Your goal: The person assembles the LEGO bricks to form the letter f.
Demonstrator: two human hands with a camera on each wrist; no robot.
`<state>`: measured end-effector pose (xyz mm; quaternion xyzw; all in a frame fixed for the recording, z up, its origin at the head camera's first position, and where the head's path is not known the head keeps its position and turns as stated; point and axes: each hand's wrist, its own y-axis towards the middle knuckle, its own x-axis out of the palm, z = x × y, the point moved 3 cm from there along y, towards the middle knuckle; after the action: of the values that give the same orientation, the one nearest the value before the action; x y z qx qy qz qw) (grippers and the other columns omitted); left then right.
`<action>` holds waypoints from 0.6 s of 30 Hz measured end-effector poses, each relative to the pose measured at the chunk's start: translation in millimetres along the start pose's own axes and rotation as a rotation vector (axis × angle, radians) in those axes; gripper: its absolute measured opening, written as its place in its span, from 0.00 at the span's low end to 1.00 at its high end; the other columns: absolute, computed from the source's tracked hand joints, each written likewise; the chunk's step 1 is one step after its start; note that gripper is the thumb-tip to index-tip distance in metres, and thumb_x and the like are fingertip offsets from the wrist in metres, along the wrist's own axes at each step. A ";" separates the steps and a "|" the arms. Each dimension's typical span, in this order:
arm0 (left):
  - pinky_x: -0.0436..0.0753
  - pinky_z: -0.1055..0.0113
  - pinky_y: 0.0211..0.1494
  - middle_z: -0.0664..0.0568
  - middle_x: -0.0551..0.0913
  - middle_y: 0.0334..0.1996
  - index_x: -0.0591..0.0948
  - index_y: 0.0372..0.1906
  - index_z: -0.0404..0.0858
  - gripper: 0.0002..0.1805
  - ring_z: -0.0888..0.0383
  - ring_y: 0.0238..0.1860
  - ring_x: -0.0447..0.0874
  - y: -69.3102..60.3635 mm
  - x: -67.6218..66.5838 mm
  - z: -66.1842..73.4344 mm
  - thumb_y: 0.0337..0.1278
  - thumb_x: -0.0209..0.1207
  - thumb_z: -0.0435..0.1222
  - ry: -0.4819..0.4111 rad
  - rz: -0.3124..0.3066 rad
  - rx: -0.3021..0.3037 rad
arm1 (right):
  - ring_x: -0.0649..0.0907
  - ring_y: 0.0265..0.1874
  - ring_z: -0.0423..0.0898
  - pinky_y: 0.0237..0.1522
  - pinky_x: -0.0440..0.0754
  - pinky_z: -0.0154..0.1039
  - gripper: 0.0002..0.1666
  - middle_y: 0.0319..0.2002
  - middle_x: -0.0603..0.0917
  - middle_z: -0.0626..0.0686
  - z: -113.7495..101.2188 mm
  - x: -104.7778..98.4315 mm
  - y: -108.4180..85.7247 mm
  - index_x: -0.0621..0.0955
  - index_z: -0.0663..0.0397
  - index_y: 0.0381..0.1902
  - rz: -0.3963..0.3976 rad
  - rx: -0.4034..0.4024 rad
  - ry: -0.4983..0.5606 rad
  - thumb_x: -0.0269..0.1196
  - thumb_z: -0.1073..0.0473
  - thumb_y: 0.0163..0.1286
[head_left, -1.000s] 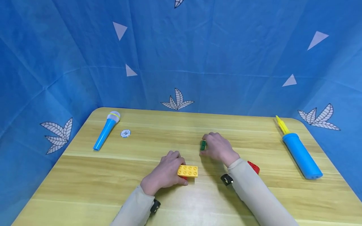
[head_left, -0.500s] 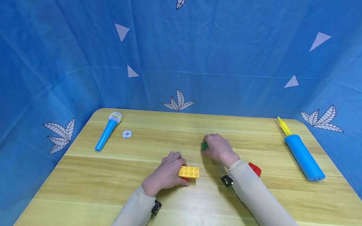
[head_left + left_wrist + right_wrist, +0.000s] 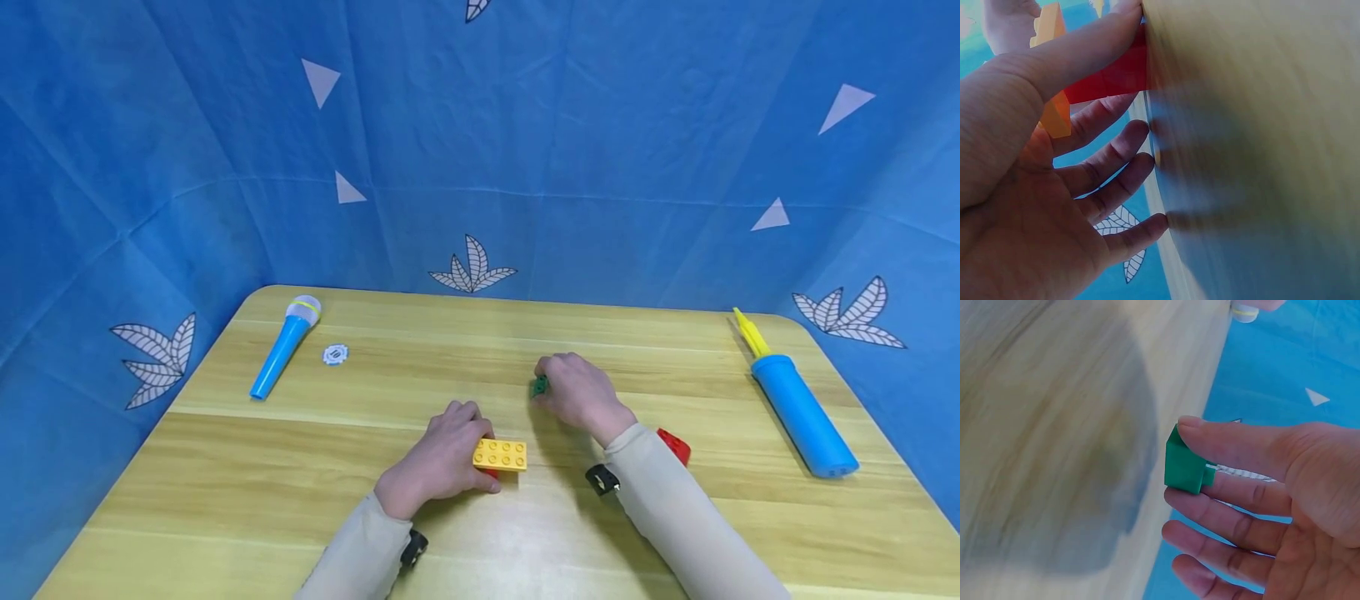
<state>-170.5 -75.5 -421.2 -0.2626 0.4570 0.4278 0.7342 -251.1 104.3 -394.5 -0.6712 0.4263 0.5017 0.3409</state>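
Between thumb and fingers, my left hand (image 3: 438, 461) holds a red block (image 3: 491, 472) that stands on the table under a yellow studded brick (image 3: 500, 455). In the left wrist view the thumb and index finger lie on either side of the red block (image 3: 1113, 74), and the yellow brick (image 3: 1055, 115) is joined to its top. My right hand (image 3: 581, 395), farther back and to the right, pinches a small green brick (image 3: 539, 386). The right wrist view shows the green brick (image 3: 1184, 464) between thumb and fingertips, its stud side toward the palm.
A red brick (image 3: 674, 447) lies beside the right forearm. At the right is a blue pump (image 3: 804, 417) with a yellow nozzle. On the left lie a blue toy microphone (image 3: 282, 350) and a round chip (image 3: 335, 354). Blue cloth (image 3: 480, 150) hangs behind the table (image 3: 420, 333).
The green brick has turned between the right hand's fingers, and the thumb and fingers have drawn closer around it. The left hand keeps its grip in the same place.
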 end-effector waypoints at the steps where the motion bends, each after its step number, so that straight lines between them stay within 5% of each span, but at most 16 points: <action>1: 0.68 0.60 0.45 0.56 0.70 0.40 0.81 0.42 0.38 0.27 0.56 0.43 0.65 0.0 -0.3 0.0 0.38 0.79 0.47 0.001 0.001 -0.001 | 0.80 0.39 0.48 0.33 0.78 0.45 0.22 0.43 0.84 0.54 -1.5 -1.6 -1.2 0.84 0.58 0.48 -0.001 -0.005 0.000 0.75 0.55 0.57; 18: 0.67 0.59 0.45 0.57 0.69 0.38 0.80 0.39 0.40 0.26 0.56 0.42 0.65 0.1 0.1 2.7 0.37 0.79 0.48 -0.012 -0.012 -0.001 | 0.79 0.36 0.45 0.31 0.79 0.41 0.20 0.40 0.83 0.48 -49.5 -32.7 -38.4 0.85 0.53 0.45 0.009 -0.139 -0.025 0.76 0.53 0.56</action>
<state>-169.3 -73.3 -420.1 -0.2632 0.4507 0.4253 0.7394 -201.3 83.6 -348.8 -0.6851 0.3891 0.5398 0.2964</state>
